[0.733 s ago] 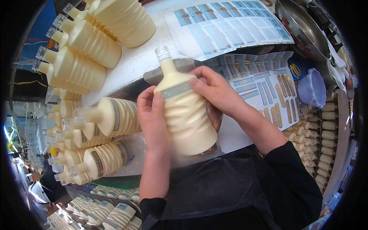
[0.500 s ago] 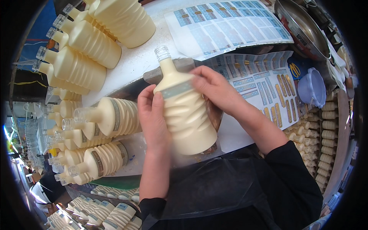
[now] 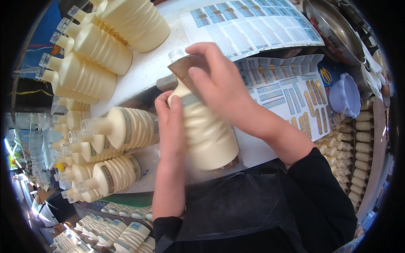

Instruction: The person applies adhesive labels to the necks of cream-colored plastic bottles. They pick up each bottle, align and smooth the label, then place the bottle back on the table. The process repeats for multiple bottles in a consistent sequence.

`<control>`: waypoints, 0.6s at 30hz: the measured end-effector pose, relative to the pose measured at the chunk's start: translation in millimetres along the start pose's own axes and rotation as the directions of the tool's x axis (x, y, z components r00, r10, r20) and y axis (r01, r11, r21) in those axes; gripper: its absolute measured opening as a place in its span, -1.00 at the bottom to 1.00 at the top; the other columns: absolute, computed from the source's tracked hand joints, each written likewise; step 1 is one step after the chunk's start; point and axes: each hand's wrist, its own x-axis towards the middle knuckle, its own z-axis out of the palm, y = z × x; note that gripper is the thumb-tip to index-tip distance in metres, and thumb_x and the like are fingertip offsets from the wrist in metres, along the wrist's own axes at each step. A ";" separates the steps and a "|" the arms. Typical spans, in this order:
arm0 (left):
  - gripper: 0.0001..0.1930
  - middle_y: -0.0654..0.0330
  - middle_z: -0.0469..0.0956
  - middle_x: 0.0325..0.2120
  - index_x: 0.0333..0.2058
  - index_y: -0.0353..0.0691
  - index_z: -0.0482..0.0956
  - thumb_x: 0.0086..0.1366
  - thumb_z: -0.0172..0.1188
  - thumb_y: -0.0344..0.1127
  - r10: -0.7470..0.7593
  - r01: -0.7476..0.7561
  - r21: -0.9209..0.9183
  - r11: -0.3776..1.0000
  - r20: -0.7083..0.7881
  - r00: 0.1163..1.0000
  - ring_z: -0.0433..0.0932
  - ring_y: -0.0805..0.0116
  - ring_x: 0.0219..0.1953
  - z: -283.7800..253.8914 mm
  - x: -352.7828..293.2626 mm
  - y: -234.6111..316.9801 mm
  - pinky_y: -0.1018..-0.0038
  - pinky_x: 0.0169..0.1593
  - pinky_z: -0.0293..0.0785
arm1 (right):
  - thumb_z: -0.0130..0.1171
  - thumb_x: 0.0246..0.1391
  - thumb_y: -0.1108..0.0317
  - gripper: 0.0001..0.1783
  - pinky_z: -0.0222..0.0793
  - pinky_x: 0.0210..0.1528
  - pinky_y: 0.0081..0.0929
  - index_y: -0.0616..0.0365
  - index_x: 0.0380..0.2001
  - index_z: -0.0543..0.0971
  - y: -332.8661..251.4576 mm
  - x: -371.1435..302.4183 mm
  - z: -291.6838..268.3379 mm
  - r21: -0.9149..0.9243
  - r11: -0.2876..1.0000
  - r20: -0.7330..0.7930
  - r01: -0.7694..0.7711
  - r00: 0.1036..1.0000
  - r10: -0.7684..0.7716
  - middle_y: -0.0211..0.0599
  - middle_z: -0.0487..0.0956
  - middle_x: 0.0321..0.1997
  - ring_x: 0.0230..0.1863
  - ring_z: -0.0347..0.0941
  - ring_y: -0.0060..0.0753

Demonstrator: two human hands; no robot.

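A cream bottle (image 3: 209,145) with ridged sides and a clear threaded neck stands tilted in front of me. My left hand (image 3: 168,118) grips its left side, the thumb by the patterned blue-grey label strip (image 3: 190,100) around the shoulder. In my right hand (image 3: 221,84) is a thin brown flat piece (image 3: 190,69), pinched between thumb and fingers. That piece lies across the bottle's neck and shoulder, hiding part of them; its exact kind is unclear. Just left of the neck, a grey block (image 3: 166,82) shows behind the bottle.
Cream bottles (image 3: 103,48) without labels lie on the white table at upper left; several labelled ones (image 3: 120,126) lie beside my left hand. Sticker sheets (image 3: 253,29) and a gold-and-blue sticker sheet (image 3: 291,99) lie to the right, near a lilac bucket (image 3: 345,97) and metal pan (image 3: 337,27).
My right hand has left the label strip and moved up over the bottle's neck, now with the brown flat piece in it. The left hand keeps its hold on the bottle.
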 end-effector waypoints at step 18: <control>-0.64 0.13 0.54 0.05 0.19 -0.22 0.35 0.64 -0.21 -0.13 -0.032 0.049 -0.468 0.882 0.044 0.999 0.54 0.36 0.08 1.0 -11.1 0.7 0.31 0.20 0.49 | -0.06 0.25 0.51 -0.61 0.35 0.23 -0.10 0.31 0.14 0.31 8.6 -7.3 -8.3 -0.165 0.983 -0.034 0.080 0.996 -0.087 0.12 0.39 0.14 0.12 0.43 0.19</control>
